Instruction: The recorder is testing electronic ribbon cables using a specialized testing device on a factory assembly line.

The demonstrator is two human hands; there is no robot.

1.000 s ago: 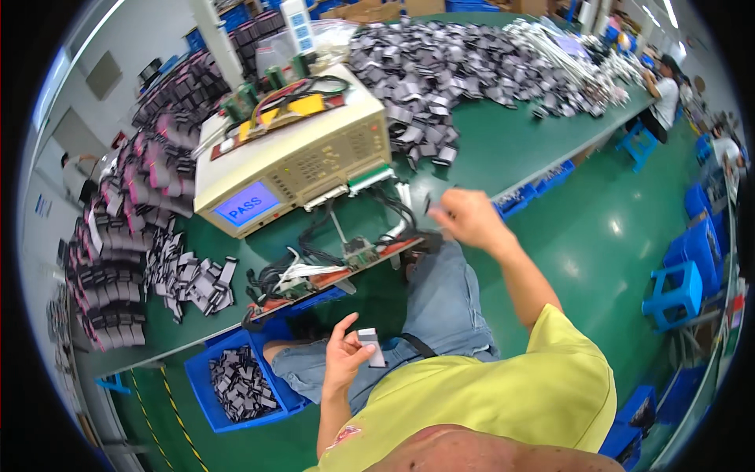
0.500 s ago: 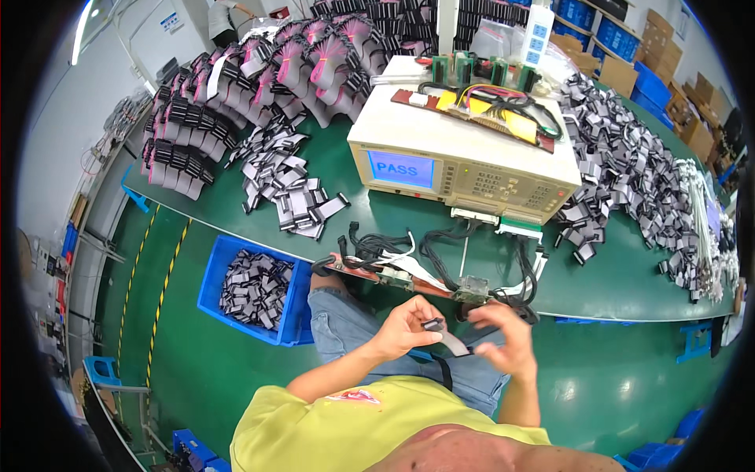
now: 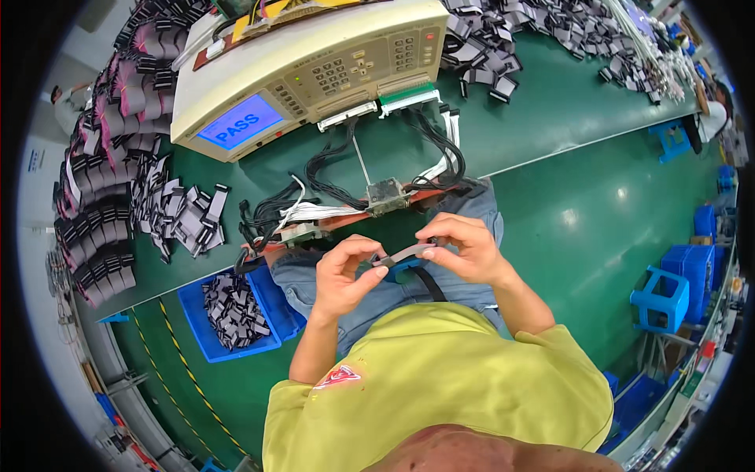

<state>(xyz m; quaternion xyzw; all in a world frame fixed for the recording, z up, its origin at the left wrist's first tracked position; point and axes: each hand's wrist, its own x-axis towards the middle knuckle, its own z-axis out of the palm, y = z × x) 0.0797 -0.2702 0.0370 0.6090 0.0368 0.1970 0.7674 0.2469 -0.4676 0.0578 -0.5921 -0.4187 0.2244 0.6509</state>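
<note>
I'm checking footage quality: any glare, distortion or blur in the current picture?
Head view: pale glare spots on the green floor; head view: the boxy tester's straight edges bow, fisheye-style; head view: the short grey ribbon cable, held between left hand and right hand, shows too small to judge fine blur.

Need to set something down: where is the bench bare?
The widest bare patch of bench lies right of the tester, between the loose cable pile and the front edge. A smaller one lies below the screen, between the left heap and the wiring. Crowded: the left end, under bundled cables.
</note>
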